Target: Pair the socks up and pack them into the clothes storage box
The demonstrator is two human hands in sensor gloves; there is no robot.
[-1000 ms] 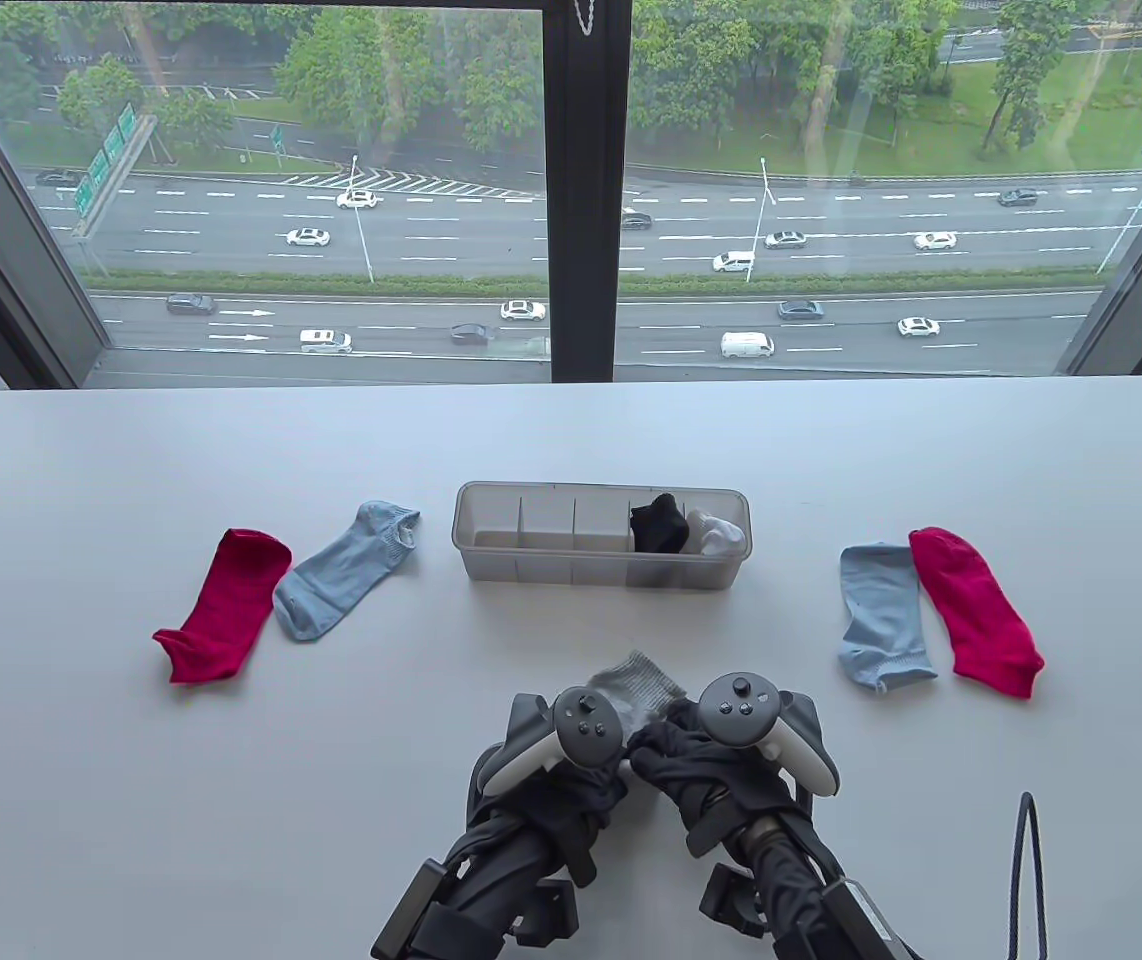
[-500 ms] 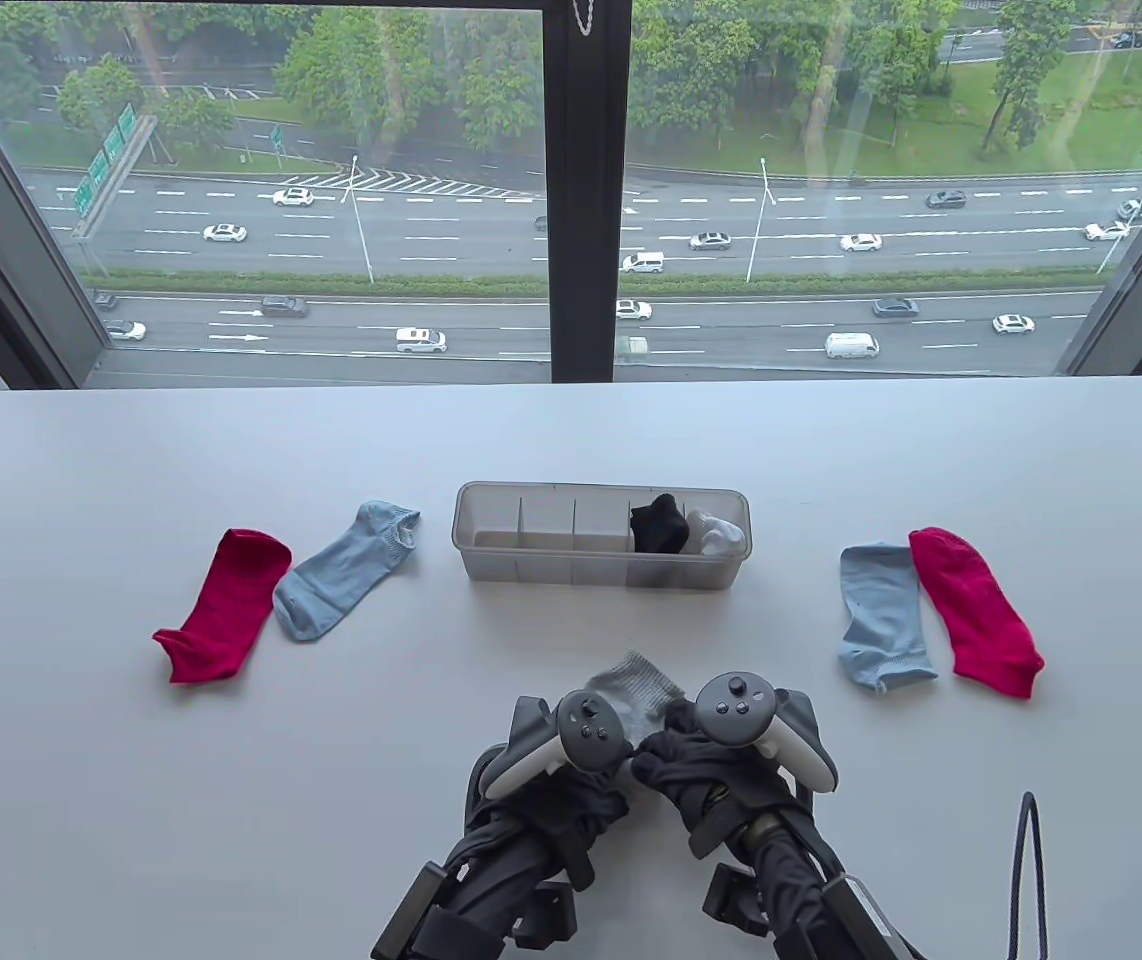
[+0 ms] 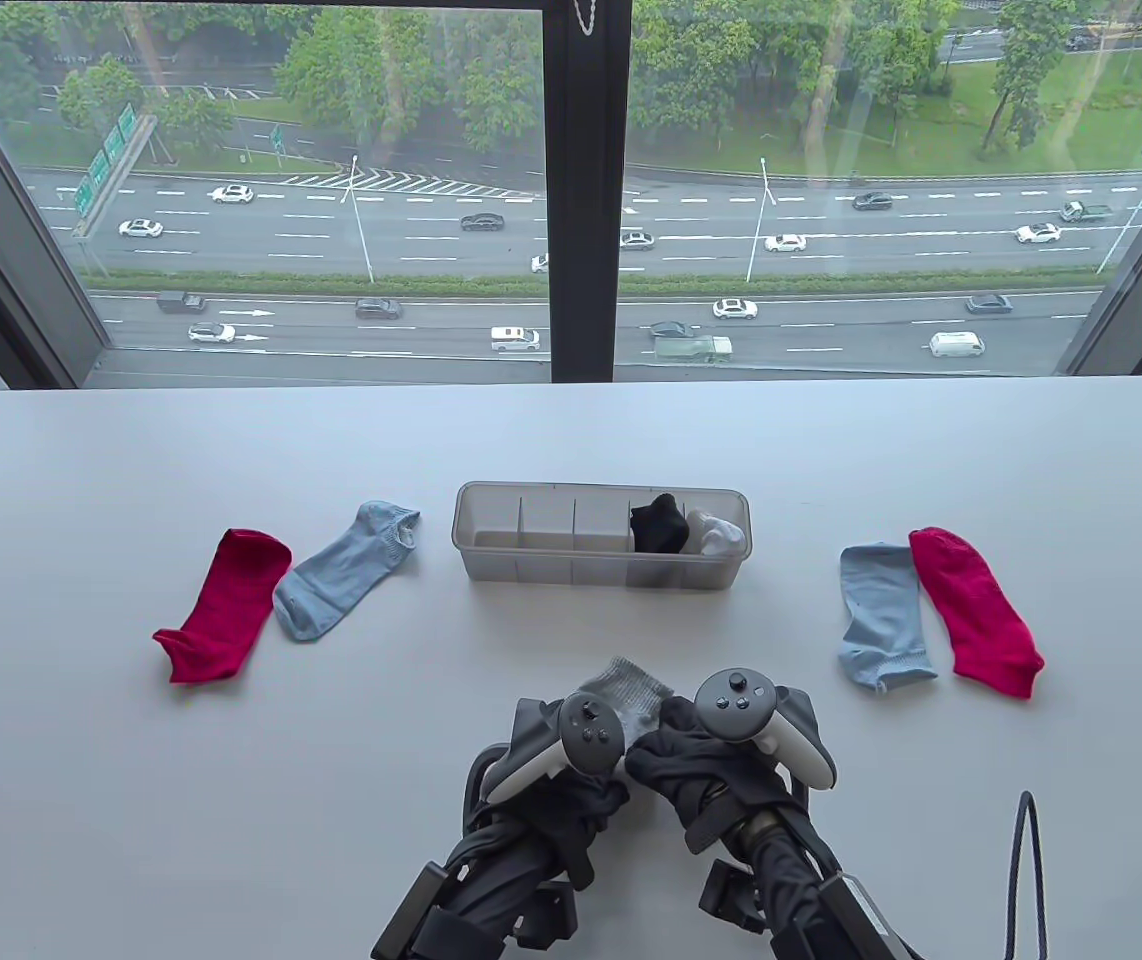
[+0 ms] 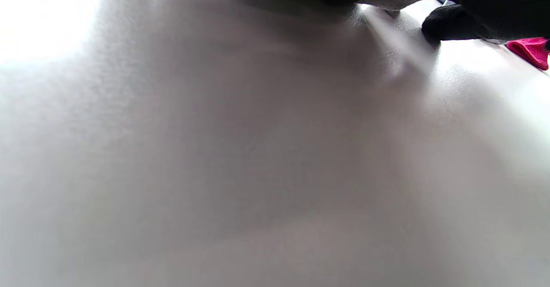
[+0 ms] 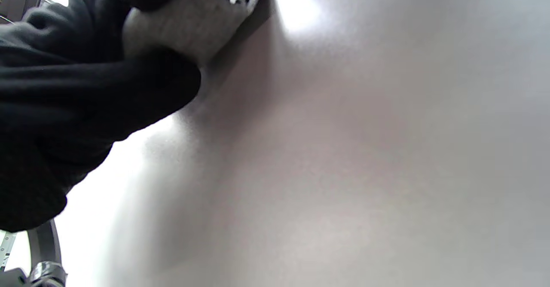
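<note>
Both gloved hands meet at the table's near middle around a bunched grey sock [image 3: 628, 692]. My left hand [image 3: 603, 742] and right hand [image 3: 669, 740] both grip it; trackers hide most of the fingers. The right wrist view shows the grey sock [image 5: 193, 25] clamped between dark gloved fingers [image 5: 99, 89]. The clear storage box [image 3: 601, 570] stands beyond, with a black sock bundle [image 3: 659, 524] and a white one [image 3: 716, 533] in its two right compartments. A red sock [image 3: 224, 606] and a light blue sock [image 3: 344, 571] lie at left. Another light blue sock [image 3: 882, 617] and red sock [image 3: 976, 611] lie at right.
The white table [image 3: 571, 440] ends at a large window at the back. A black cable loop [image 3: 1029, 870] rises at the near right. The box's three left compartments hold nothing. A corner of a red sock [image 4: 533, 51] shows in the left wrist view.
The hands have crept slightly away from me with the grey sock, bunching it tighter between them. The other socks and the box have not moved.
</note>
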